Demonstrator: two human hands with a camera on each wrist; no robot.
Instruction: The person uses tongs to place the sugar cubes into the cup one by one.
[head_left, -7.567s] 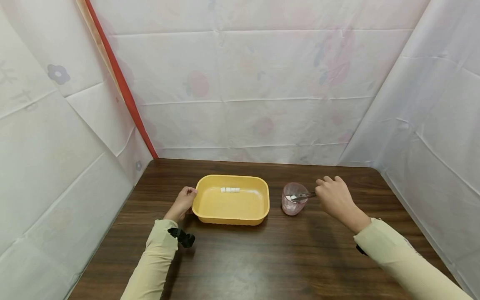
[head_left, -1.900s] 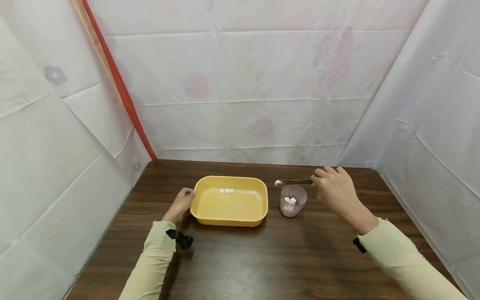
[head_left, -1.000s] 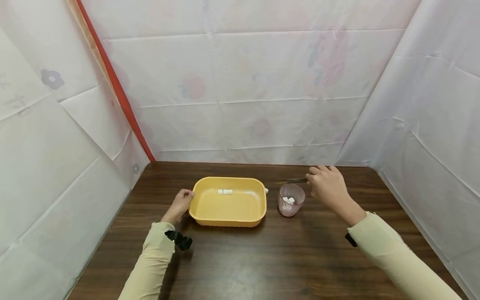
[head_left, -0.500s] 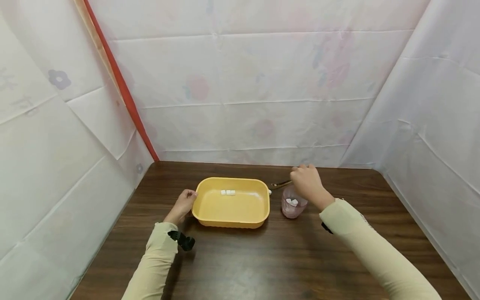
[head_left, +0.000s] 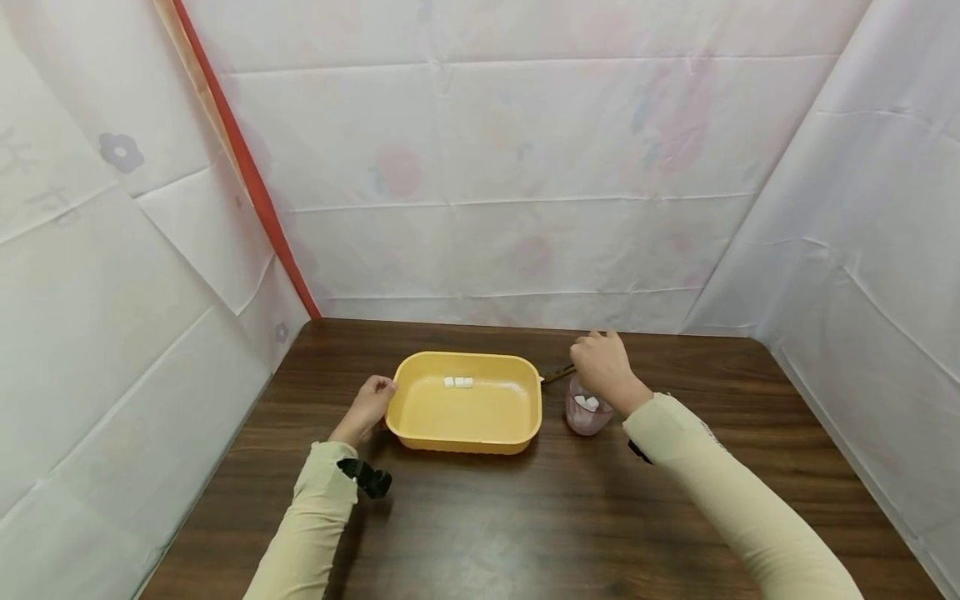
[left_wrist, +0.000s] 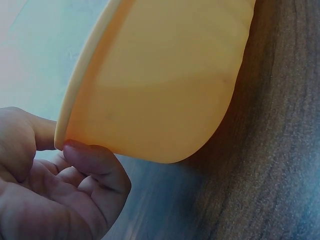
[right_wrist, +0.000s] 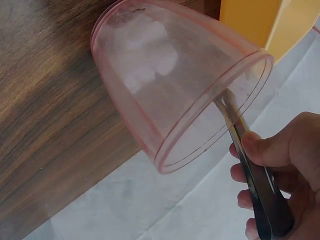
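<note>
My left hand point(head_left: 369, 408) pinches the left rim of a yellow plastic tray point(head_left: 465, 443), thumb and finger on its edge in the left wrist view. Three small white cubes point(head_left: 459, 382) lie in a row inside it near the back. My right hand point(head_left: 602, 364) holds metal tongs point(head_left: 558, 373) behind and over a clear pink cup point(head_left: 587, 425) with white cubes point(head_left: 590, 403) in it. The tong tips reach to a single white cube point(head_left: 542, 379) just outside the tray's right rim. In the right wrist view, the tongs point(right_wrist: 260, 192) pass behind the cup's mouth, their tips hidden.
The dark wooden table point(head_left: 480, 525) stretches in front of the tray and cup. White printed sheets point(head_left: 480, 167) hang at the back and both sides. A red strip point(head_left: 247, 167) runs down the left back corner. The cup stands a short way right of the tray.
Four cubes in the tray became three. The tongs, lifted from the cup, held a white cube that then dropped beside the tray's right rim. My right hand moved left, bringing the tips to it.
</note>
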